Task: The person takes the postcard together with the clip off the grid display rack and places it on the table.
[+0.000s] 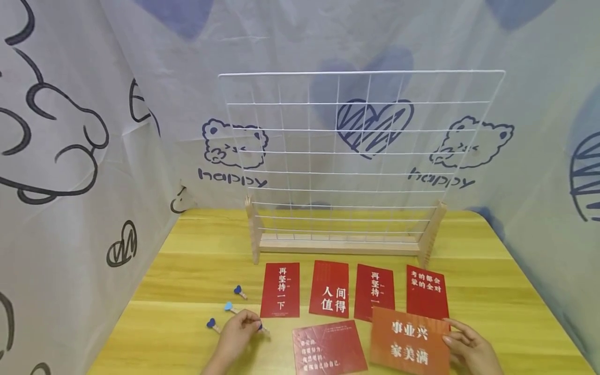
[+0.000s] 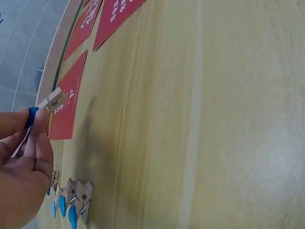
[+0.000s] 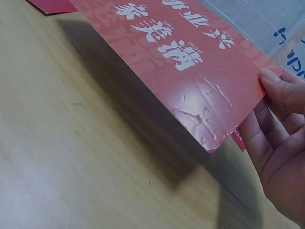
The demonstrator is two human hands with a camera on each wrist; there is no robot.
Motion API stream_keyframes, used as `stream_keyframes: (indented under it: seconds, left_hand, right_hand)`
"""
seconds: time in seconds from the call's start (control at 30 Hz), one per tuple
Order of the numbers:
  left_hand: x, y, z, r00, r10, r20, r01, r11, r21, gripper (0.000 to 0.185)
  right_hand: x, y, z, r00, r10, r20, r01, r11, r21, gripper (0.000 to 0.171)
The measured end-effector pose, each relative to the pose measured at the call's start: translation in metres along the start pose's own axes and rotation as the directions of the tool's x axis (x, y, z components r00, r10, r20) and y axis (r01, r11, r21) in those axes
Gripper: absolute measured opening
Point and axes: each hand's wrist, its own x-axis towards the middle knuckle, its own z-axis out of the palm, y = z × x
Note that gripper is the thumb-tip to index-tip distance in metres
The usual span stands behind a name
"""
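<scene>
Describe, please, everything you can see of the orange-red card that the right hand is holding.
The orange-red card is a glossy rectangle, paper or thin card by its look, with two rows of large white Chinese characters. It is lighter in colour than the other cards. The right hand pinches its right edge, thumb on the printed face and fingers behind. It is lifted and tilted above the wooden table, casting a shadow. The right wrist view shows small dents or wrinkles near the held corner.

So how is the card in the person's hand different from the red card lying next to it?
The orange-red card is lifted, pinched at its edge by the right hand; the dark red card lies flat, untouched. The held card has big white characters; the flat one has small lines of text. Both are landscape cards with white writing.
</scene>
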Motion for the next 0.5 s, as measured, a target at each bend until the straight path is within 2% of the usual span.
stream_keyframes:
  seconds: [0.13,0.27,0.5]
  left_hand:
    - [0.001,-0.002,0.001,1.000,-0.029,0.010,0.028,1.000,0.008,0.008]
    - [0.002,-0.004,0.002,0.997,-0.059,0.050,0.059,0.998,-0.004,0.005]
    - [0.001,-0.006,0.004,0.996,-0.034,0.081,0.032,0.999,0.017,0.004]
  right_hand:
    - [0.000,0.004,-0.003,1.000,0.017,0.019,-0.018,0.999,0.027,0.028]
    - [0.001,0.009,-0.006,0.998,0.039,0.042,-0.039,0.999,-0.005,0.030]
    - [0.005,0.020,-0.019,0.983,0.011,0.184,-0.002,0.999,-0.050,0.033]
